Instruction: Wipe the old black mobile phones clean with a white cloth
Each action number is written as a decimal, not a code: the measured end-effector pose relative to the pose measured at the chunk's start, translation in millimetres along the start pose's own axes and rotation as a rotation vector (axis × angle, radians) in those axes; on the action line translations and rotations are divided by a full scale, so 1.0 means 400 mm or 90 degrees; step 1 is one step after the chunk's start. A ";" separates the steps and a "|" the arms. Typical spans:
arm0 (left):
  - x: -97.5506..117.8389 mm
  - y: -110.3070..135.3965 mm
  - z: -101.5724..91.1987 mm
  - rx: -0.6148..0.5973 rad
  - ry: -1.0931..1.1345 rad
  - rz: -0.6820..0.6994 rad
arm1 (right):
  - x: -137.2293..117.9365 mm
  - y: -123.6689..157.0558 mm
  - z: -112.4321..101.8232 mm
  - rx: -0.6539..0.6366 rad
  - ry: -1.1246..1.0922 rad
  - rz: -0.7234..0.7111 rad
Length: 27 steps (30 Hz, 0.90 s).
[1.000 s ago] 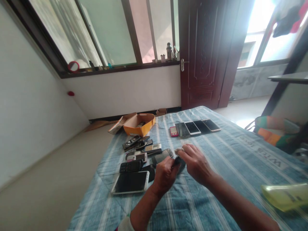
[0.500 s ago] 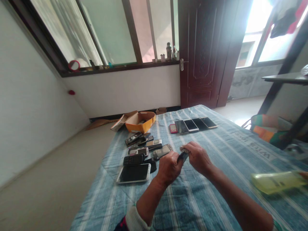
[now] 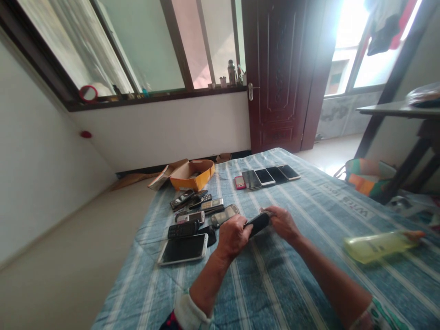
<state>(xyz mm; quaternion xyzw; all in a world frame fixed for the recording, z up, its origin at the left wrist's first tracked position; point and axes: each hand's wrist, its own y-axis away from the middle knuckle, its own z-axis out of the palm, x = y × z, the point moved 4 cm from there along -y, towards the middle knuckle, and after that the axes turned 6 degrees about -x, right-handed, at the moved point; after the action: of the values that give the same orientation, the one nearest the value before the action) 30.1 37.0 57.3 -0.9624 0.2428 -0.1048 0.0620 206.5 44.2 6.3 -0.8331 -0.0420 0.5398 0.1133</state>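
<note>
- Had both bare arms stretched out in front, angling in toward each other.
- Brought left forearm (image 3: 208,278) up and to the right from bottom center.
- Had left hand (image 3: 233,234) wrapped in a firm grip, back upward, thumb along the inner side.
- Ran right forearm (image 3: 326,269) in on a longer slant from lower right.
- Had right hand (image 3: 283,224) palm down, fingers bent toward the left one, near but slightly apart.

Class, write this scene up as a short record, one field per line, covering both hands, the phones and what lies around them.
Left hand: gripping a dark phone
Right hand: at its far end; grip unclear
Left cluster: assorted phones
Far row: five phones, leftmost pink phone
Box: orange, open
Bottle: yellowish, lying down
Surface: blue striped cloth
</note>
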 end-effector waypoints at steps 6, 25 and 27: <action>-0.061 0.020 0.001 0.016 0.139 0.008 | 0.005 0.003 0.020 -0.016 -0.007 0.011; -0.106 0.091 0.057 0.123 0.348 0.038 | -0.166 0.105 0.189 0.050 0.433 -0.458; -0.107 0.093 0.055 0.139 0.344 0.034 | -0.176 0.108 0.205 0.037 0.411 -0.453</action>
<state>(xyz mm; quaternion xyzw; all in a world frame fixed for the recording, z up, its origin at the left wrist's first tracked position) -18.6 26.4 22.1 -0.8805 0.2632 -0.3811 0.1007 100.7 0.6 26.6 -0.8886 -0.2722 0.1822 0.3212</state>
